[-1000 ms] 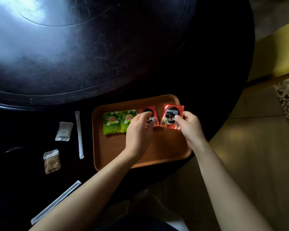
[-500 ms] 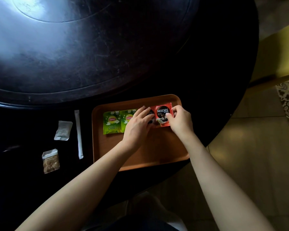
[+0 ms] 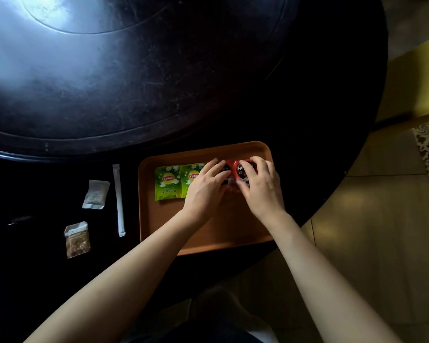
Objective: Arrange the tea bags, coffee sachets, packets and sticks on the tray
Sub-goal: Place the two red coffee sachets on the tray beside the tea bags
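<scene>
Two red coffee sachets are being pressed flat on the tray under open fingers of the left hand and right hand — nothing is being pinched; next, the off-tray packets and sticks are likely being called for.

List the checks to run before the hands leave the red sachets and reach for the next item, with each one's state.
1. Two green tea bags lie flat side by side on the tray: ok.
2. Left red coffee sachet down in the row, under the left hand: ok.
3. Right red coffee sachet lined up beside it, under the right hand: cannot tell, fingers cover the edges.
4. Near half of the tray free for more items: ok.
5. White packet, white stick and clear packet of brown pieces moved onto the tray: not ok, they lie on the table to its left.
</scene>
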`<state>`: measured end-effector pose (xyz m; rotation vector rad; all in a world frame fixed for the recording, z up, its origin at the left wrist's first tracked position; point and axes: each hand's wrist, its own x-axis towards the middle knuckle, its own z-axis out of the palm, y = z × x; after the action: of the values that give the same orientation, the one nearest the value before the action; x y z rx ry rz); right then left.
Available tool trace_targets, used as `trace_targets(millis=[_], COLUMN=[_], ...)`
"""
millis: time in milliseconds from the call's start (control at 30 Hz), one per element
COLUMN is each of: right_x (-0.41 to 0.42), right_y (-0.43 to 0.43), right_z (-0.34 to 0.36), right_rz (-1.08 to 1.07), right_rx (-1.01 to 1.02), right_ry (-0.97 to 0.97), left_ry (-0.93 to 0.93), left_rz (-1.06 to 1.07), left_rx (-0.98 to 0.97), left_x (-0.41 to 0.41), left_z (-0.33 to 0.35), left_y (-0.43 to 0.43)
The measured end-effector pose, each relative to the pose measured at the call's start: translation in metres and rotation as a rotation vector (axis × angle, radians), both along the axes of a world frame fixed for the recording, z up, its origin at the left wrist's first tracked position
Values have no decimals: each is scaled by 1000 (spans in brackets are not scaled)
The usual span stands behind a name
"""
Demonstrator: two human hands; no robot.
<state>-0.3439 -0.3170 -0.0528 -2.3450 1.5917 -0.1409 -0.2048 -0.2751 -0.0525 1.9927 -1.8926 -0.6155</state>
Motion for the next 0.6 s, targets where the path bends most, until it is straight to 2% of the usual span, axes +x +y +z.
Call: trace_targets(millis=[300, 600], right_x=[-1, -2], right_y=[0, 14], right_z=[-5, 32], right_rz=[-24, -74], right_rx=[-40, -63], right_ry=[-25, -202], left_ry=[-24, -34], left_rz=[-9, -27], left_rx=[9, -66], left_x=[0, 19], left_z=[2, 29], left_y=[-1, 8])
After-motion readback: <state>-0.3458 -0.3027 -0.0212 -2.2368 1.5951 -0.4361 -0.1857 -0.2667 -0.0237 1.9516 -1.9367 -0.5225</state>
